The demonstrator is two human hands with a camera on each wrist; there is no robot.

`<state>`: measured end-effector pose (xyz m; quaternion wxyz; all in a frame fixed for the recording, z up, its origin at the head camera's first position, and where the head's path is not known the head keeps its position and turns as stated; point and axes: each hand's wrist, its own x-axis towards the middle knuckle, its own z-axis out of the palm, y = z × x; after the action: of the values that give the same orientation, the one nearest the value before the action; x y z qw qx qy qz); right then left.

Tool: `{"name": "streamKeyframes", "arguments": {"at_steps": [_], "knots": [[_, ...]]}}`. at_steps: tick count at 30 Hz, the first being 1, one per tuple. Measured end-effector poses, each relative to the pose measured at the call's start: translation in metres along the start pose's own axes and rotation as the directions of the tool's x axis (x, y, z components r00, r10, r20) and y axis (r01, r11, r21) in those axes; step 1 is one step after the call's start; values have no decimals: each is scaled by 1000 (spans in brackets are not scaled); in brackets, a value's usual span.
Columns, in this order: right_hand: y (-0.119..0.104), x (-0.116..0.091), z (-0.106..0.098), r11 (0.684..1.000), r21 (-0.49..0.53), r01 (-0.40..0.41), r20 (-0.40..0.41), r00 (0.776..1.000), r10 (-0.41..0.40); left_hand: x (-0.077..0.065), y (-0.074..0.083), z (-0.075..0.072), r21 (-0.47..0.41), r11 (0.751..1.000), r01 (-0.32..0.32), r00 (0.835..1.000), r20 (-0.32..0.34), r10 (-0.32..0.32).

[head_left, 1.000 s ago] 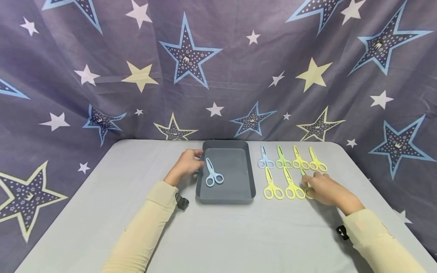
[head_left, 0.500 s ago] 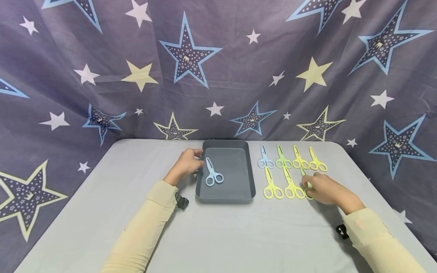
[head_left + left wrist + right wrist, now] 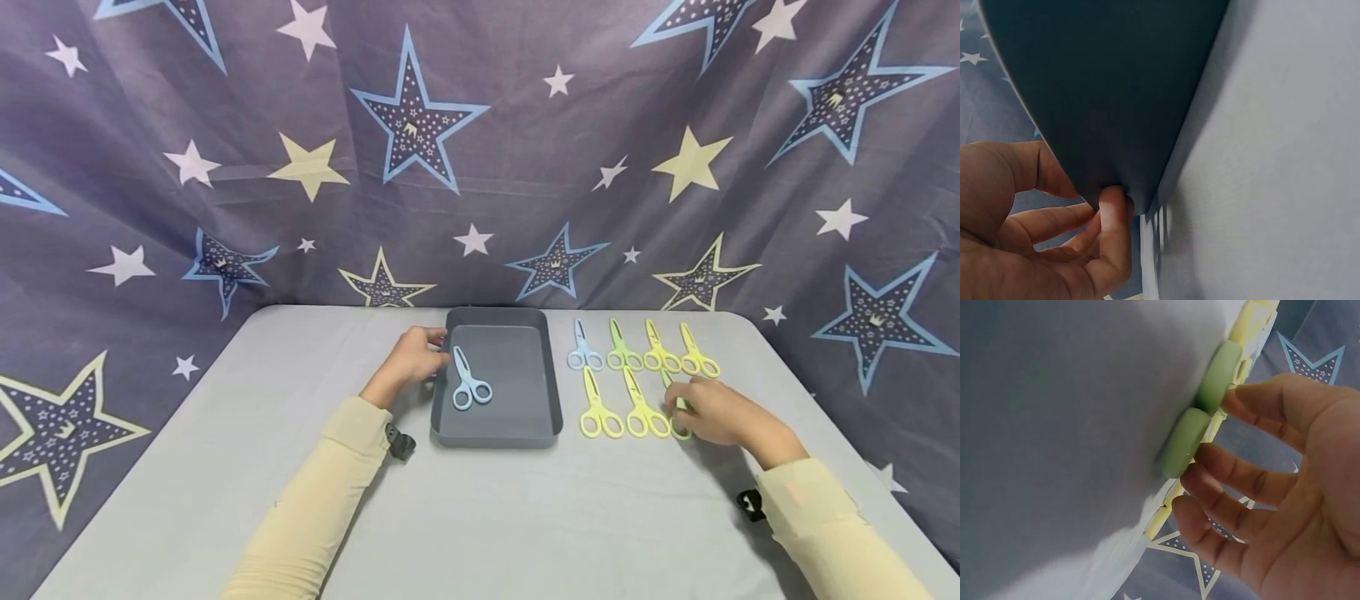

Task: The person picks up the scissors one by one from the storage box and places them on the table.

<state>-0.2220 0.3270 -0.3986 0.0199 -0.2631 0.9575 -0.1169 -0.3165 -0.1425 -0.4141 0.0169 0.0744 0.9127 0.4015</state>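
Near the middle of the head view, the left hand (image 3: 411, 360) rests against the left wall of a dark grey tray (image 3: 551, 392) on a pale grey table (image 3: 480, 517). In the left wrist view the fingers (image 3: 1110, 240) are curled against the outside of that wall, a fingertip pressing on its lower edge; whether the thumb hooks over the rim cannot be told. Inside the tray, toward its left side, lies a pair of blue scissors (image 3: 468, 382), blades pointing to the upper left.

Right of centre, the right hand (image 3: 718, 412) lies over a pair of green scissors (image 3: 670, 385), the rightmost of the nearer row. In the right wrist view the green scissors (image 3: 1202, 422) lie flat on the table, and the fingers (image 3: 1235, 481) touch the two handle loops from the side (bent only lightly, not closed round them).

To the left of that pair in the same row lie two pairs of yellow scissors (image 3: 597, 407) (image 3: 642, 408). The farther row, just above in the frame, holds a second blue pair (image 3: 582, 347), a green pair (image 3: 619, 348) and two yellow pairs (image 3: 658, 350) (image 3: 697, 353). A dark cloth with stars (image 3: 420, 125) fills the upper half of the frame.
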Motion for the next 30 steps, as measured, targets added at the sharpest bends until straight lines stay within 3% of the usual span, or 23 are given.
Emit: {"name": "streamKeyframes", "arguments": {"at_steps": [12, 30], "knots": [[-21, 16, -8, 998, -53, 25, -104, 994, -30, -1, 0, 0, -7, 1000, 4, 1000, -4, -4], [-75, 68, -5, 992, -66, 108, -214, 969, -120, -2, 2, 2, -30, 1000, -7, 1000, 4, 7]]}}
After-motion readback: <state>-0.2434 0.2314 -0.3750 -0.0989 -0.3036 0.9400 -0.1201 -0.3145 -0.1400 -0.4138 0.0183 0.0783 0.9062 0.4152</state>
